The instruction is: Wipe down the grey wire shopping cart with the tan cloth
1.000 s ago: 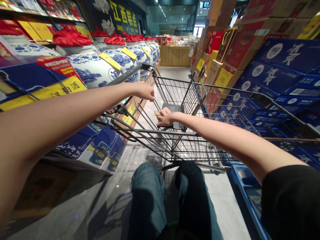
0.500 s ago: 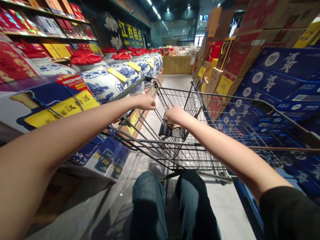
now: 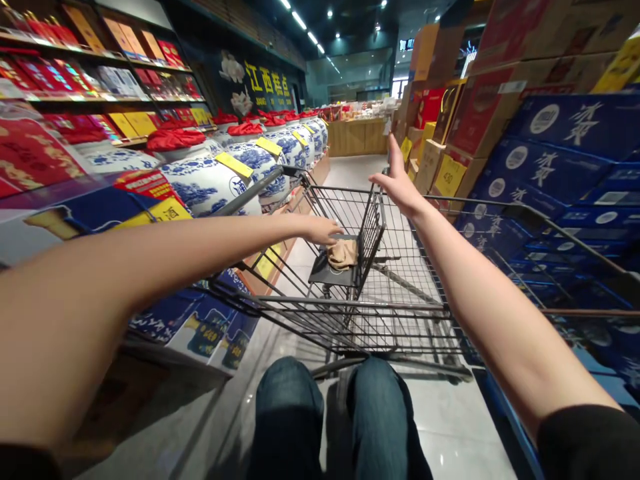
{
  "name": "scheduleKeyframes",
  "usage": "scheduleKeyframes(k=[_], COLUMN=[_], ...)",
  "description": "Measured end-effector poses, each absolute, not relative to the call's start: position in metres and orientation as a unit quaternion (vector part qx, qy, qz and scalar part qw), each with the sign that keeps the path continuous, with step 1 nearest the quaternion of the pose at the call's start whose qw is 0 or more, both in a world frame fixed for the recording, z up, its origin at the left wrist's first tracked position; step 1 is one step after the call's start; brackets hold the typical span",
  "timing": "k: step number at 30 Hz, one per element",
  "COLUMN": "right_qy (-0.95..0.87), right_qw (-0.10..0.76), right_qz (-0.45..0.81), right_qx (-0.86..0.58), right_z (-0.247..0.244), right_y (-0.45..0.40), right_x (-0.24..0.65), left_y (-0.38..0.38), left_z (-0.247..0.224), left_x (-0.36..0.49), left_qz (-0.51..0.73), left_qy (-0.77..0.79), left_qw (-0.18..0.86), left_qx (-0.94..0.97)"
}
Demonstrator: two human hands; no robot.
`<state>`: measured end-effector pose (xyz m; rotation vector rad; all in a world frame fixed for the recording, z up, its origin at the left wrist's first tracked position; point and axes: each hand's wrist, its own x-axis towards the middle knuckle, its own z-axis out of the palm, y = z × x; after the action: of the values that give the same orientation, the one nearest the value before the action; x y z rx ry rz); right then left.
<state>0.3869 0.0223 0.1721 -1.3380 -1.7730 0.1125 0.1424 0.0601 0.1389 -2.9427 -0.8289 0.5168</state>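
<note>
A dark wire shopping cart [image 3: 345,303] stands just in front of my knees. On its black child seat [image 3: 325,271] rests a crumpled tan cloth item [image 3: 343,255], perhaps a bag. My left hand [image 3: 323,230] reaches over the cart's side, its fingers loosely stretched out at the upper edge of the tan item; whether they touch it I cannot tell. Raised above the right part of the cart, my right hand [image 3: 403,187] is spread, thumb apart from the fingers, with nothing in it.
Blue-and-white jars [image 3: 205,175] with red cloth tops line the left side, behind gift boxes [image 3: 95,213]. Stacked blue cartons [image 3: 560,167] and brown cartons [image 3: 505,113] flank the right. A wooden counter [image 3: 357,138] stands at the aisle's far end.
My right hand has lifted away from the child seat, up and to the right, and opened. My left hand has moved down and right to the tan cloth item, its fingers uncurling.
</note>
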Motion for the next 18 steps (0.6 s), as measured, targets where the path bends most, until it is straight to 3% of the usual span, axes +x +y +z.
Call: scheduleKeyframes(k=[6,13,18], right_qy=[-0.669,-0.649,-0.641], right_qw=[0.42,0.444,0.443], right_qz=[0.26,0.315,0.312], right_qx=[-0.555,-0.532,-0.543], right_z=[0.148,0.159,0.157], right_y=[0.018,0.004,0.003], right_x=[0.378,0.371,0.369], left_y=[0.041,0.076,0.063], left_z=[0.053,0.052,0.038], left_x=[0.158,0.15,0.184], left_qz=[0.122,0.131,0.082], left_qy=[-0.275,-0.385,-0.343], left_qw=[-0.043,-0.035,-0.032], left_qx=[-0.953,-0.913,-0.935])
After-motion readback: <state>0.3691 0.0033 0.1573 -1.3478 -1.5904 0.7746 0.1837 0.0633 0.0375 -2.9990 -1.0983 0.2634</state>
